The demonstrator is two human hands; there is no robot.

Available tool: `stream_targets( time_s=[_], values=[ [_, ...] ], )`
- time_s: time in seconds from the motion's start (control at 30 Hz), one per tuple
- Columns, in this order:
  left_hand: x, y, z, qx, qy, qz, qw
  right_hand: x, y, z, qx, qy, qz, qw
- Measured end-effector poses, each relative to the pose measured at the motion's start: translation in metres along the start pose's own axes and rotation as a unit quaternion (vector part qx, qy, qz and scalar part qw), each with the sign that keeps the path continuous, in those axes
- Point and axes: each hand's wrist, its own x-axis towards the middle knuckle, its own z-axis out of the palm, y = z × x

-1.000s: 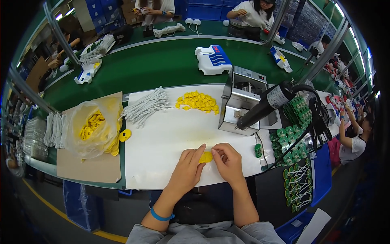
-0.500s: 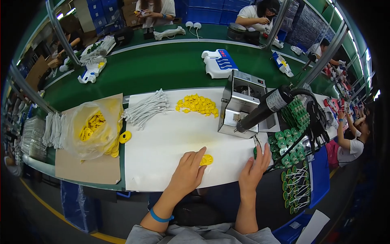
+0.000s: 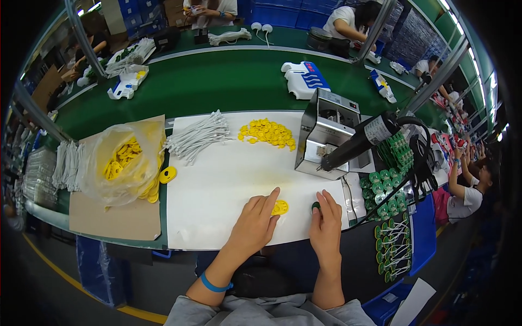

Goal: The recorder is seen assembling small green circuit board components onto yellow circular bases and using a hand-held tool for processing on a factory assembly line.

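On the white sheet before me, my left hand (image 3: pixel 252 224) pinches an oval yellow plastic part (image 3: pixel 280 207) between thumb and forefinger. My right hand (image 3: pixel 327 227), a short way to its right, grips a small round green circuit board (image 3: pixel 316 206), partly hidden by the fingers. Beyond my hands lie a pile of small yellow plastic pieces (image 3: pixel 266 133) and a bundle of white cables (image 3: pixel 198 136). A single yellow part (image 3: pixel 168 174) with a dark spot rests by the sheet's left edge.
A metal machine (image 3: pixel 326 136) with a black cylinder (image 3: pixel 359 142) stands at the right. Nearby are stacked green boards (image 3: pixel 383 193) and wired yellow-green pieces (image 3: pixel 392 247). A plastic bag of yellow parts (image 3: pixel 122 163) sits left on cardboard. White-and-blue housings (image 3: pixel 305 80) lie on the green belt; co-workers sit beyond.
My right hand has moved left from beside the green boards toward the yellow part, bringing a round green circuit board. My left hand stays at the yellow part. The view has shifted slightly.
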Motion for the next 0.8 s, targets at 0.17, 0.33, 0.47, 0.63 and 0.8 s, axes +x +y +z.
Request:
stream_targets(
  time_s=[0.17, 0.33, 0.47, 0.63, 0.8],
  values=[
    [-0.008, -0.011, -0.013, -0.007, 0.005, 0.006, 1.000, 0.001, -0.026, 0.004, 0.047, -0.026, 0.034, 0.998],
    [-0.015, -0.019, -0.020, -0.001, 0.002, 0.009, 1.000, 0.003, -0.037, 0.020, 0.159, -0.032, 0.071, 0.984],
    [-0.017, -0.020, -0.021, 0.000, 0.005, 0.006, 1.000, 0.006, -0.037, 0.039, 0.338, -0.022, 0.170, 0.925],
    [-0.014, -0.021, -0.016, -0.018, 0.010, -0.009, 1.000, 0.014, -0.039, 0.044, 0.457, -0.084, 0.197, 0.863],
    [-0.008, -0.015, -0.006, -0.040, 0.000, -0.016, 0.999, 0.022, -0.025, 0.047, 0.408, -0.175, 0.181, 0.878]
  ],
)
